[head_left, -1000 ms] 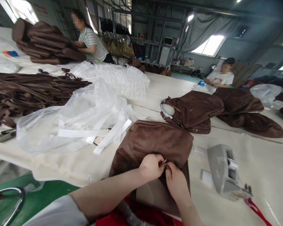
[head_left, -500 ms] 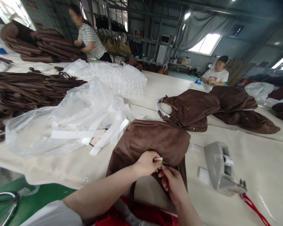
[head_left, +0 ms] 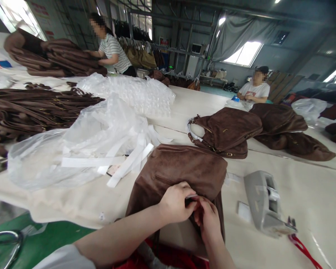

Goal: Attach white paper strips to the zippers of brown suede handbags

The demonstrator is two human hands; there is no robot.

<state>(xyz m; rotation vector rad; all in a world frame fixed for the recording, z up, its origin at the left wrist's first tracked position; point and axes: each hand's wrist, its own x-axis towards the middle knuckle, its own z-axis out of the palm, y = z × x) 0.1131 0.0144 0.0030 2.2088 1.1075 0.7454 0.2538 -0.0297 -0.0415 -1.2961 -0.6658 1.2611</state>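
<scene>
A brown suede-look handbag (head_left: 182, 160) lies on the table right in front of me. Over its near edge, my left hand (head_left: 176, 201) is closed in a pinch, with a small whitish strip (head_left: 192, 195) showing between thumb and fingers. My right hand (head_left: 210, 216) touches the left one, its fingers pinched together against the bag's edge. What the right fingers grip is hidden. Brass-coloured hardware that showed between the hands is now covered by the fingers.
A grey tape dispenser (head_left: 261, 201) stands to the right, with a red cord (head_left: 305, 244). Clear plastic (head_left: 100, 134) and white strips (head_left: 131, 164) lie left. Brown straps (head_left: 36, 108) are heaped beyond. Another handbag (head_left: 232, 129) lies behind mine. Two people (head_left: 114, 52) work farther off.
Both hands have drawn tighter together at the bag's edge, and the left has turned slightly. The white strip shows less. In the background, the person in stripes has shifted a little right.
</scene>
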